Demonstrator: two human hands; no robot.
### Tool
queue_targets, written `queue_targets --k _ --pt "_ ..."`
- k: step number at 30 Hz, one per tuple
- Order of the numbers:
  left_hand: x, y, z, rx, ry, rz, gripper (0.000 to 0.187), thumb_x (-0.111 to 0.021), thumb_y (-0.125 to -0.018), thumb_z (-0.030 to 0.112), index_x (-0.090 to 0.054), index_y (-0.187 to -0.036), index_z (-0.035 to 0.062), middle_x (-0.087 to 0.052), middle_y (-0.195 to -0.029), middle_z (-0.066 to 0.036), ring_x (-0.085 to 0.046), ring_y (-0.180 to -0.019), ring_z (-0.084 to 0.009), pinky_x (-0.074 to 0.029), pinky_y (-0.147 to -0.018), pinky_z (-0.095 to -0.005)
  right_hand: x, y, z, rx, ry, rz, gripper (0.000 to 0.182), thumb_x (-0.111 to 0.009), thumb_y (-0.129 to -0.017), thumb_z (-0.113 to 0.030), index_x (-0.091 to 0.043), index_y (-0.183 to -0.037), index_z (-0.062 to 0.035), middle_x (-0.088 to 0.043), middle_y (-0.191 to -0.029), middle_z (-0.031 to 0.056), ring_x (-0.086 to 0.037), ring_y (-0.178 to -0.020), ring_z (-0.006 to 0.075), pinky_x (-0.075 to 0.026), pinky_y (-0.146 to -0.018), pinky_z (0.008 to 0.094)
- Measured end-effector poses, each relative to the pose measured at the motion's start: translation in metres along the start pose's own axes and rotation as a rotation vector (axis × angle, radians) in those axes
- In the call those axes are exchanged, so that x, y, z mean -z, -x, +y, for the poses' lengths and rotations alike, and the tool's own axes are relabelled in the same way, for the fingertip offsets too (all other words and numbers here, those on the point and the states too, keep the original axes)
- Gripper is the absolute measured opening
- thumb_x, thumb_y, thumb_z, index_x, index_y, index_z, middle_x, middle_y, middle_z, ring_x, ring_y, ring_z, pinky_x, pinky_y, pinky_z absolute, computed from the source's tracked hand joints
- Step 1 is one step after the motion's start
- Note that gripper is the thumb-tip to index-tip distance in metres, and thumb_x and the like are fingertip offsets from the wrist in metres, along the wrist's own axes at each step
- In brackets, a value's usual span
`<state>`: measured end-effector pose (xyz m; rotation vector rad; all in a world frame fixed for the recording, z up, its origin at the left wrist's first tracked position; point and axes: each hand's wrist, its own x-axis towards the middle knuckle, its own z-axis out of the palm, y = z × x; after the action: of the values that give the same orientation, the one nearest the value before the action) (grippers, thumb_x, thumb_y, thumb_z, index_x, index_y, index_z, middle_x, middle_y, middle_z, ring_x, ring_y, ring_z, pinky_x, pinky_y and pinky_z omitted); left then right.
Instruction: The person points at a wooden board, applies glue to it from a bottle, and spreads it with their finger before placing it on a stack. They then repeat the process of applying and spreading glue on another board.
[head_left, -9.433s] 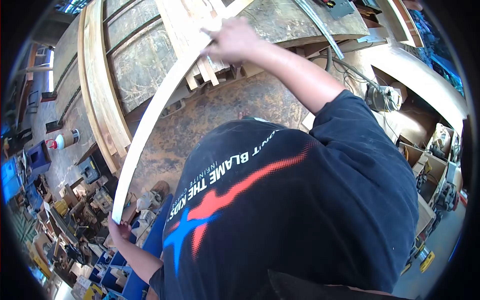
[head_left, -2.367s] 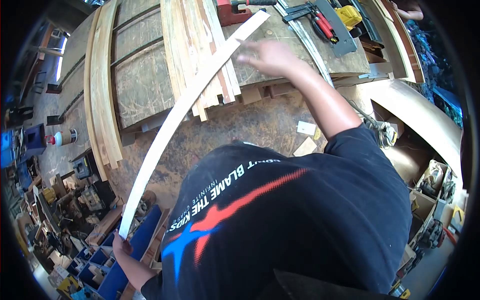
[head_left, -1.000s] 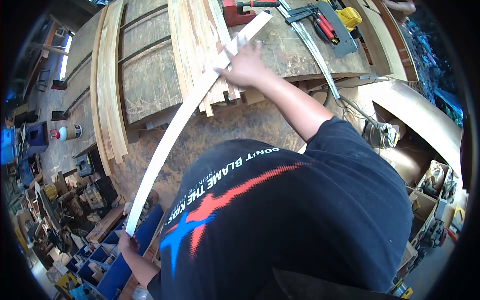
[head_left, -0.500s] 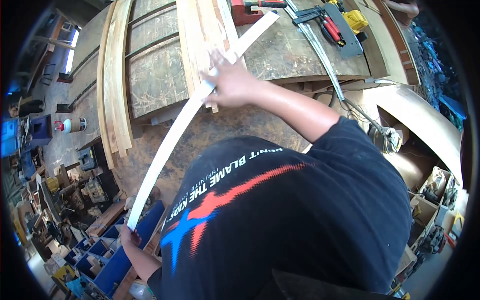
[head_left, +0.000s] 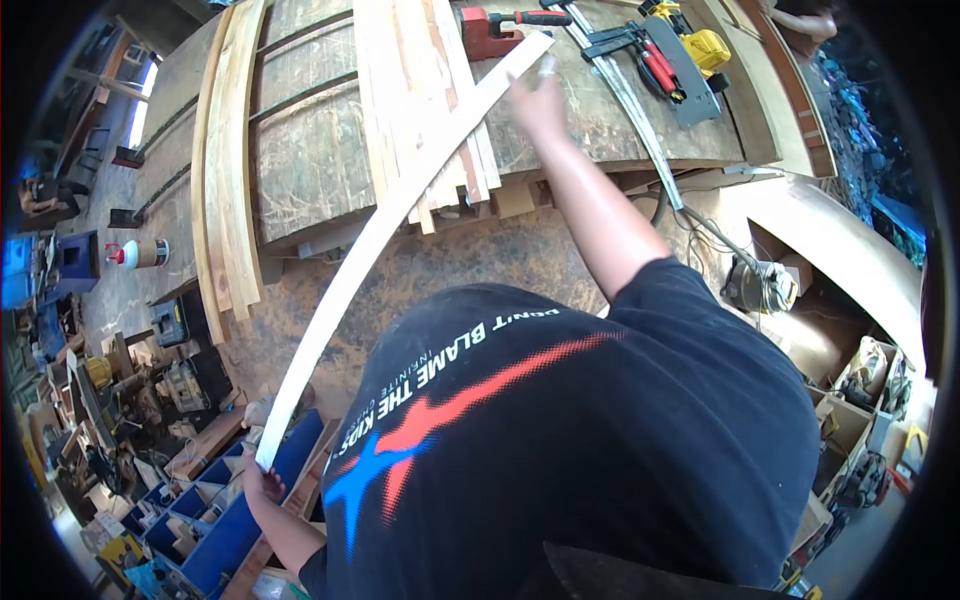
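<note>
A long pale wooden strip runs diagonally from the lower left up over the workbench, bowed in this wide view. My left hand is closed around its near end, low at the left. Beside the strip's far end is my right hand, fingers apart, with one fingertip right at the strip's edge. Several pale boards lie side by side on the bench beneath the strip. A red clamp rests just past the far end.
Right of my right hand lie a metal bar clamp and a yellow power tool. More long boards lie at the bench's left. A blue divided box and a glue bottle are at left. Another person's arm shows top right.
My right hand has slid from the strip's middle toward its far end, moving up and right. My left hand keeps its hold, and the strip has barely shifted.
</note>
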<state>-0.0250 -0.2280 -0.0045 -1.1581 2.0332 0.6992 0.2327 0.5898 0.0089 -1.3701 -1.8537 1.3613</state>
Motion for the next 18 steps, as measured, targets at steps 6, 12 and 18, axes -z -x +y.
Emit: queue_targets --k 6,12,18 --pt "-0.008 0.003 -0.001 -0.022 0.097 -0.056 0.051 -0.048 -0.097 0.068 -0.063 -0.094 0.0196 -0.052 -0.066 0.005 -0.051 -0.059 -0.013 -0.044 -0.062 -0.0364 -0.004 -0.048 0.009 -0.314 -1.241 0.037 0.085 -0.044 -0.101 -0.068 -0.024 -0.159 -0.0085 -0.036 -0.154 0.0304 -0.047 -0.137 0.0442 -0.044 -0.113 0.0505" --pt "0.008 -0.025 -0.026 -0.152 0.418 -0.235 0.041 -0.053 -0.1 0.056 -0.067 -0.1 0.0181 -0.064 -0.07 0.004 -0.057 -0.053 -0.0115 -0.053 -0.056 -0.0334 -0.016 -0.027 -0.039 -0.056 -1.315 0.104 0.082 -0.042 -0.098 -0.072 -0.041 -0.149 -0.0075 -0.044 -0.145 0.0241 -0.051 -0.13 0.0373 -0.043 -0.113 0.0566" --pt "0.025 -0.054 -0.075 -0.262 0.664 -0.59 0.036 -0.055 -0.101 0.044 -0.069 -0.108 0.0116 -0.074 -0.08 -0.001 -0.063 -0.057 -0.0154 -0.056 -0.056 -0.0331 -0.095 -0.05 -0.12 0.121 -1.289 -0.144 0.084 -0.04 -0.099 -0.07 -0.038 -0.151 -0.0042 -0.048 -0.147 0.0234 -0.046 -0.14 0.0402 -0.036 -0.119 0.0577"
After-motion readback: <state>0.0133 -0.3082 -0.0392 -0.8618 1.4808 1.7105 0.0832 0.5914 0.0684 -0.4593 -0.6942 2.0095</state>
